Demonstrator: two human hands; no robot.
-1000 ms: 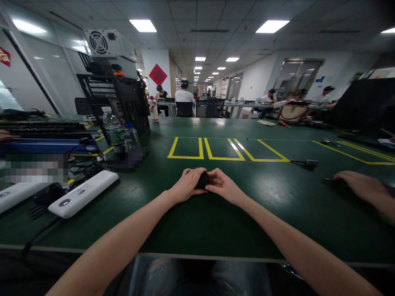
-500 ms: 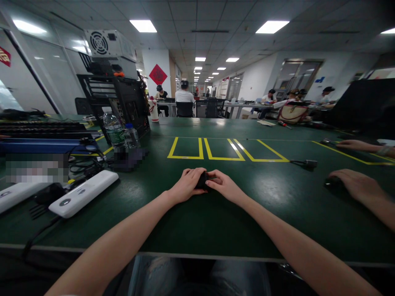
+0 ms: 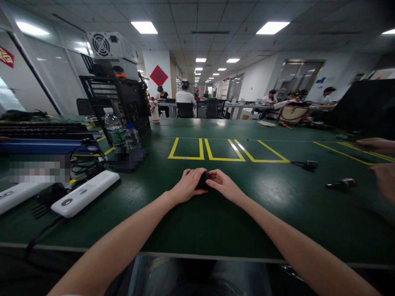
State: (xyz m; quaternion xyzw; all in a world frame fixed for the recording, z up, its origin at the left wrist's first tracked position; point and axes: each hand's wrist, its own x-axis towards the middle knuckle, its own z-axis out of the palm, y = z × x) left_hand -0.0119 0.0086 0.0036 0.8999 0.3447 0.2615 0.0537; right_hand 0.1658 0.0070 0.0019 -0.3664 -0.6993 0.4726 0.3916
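A small dark rounded object [image 3: 202,181] is between my two hands, low over the green table [image 3: 216,230]. My left hand [image 3: 189,185] wraps it from the left, fingers over its top and thumb below. From the right, the fingertips of my right hand [image 3: 220,182] pinch together against its side. Most of the object is hidden by my fingers, so its kind does not show. Beyond my hands, yellow tape outlines [image 3: 187,158] mark the table.
A white power bank-like device [image 3: 86,193] lies at left with cables. Behind it stand water bottles [image 3: 115,129] and an open computer case [image 3: 129,102]. A black-ended cable [image 3: 308,164] and a dark metal part [image 3: 341,183] lie at right, near another person's hands [image 3: 385,181].
My hands stay nearly still around the dark object, with small finger shifts on the right. The other person's hand has let go of the dark metal part and moved right.
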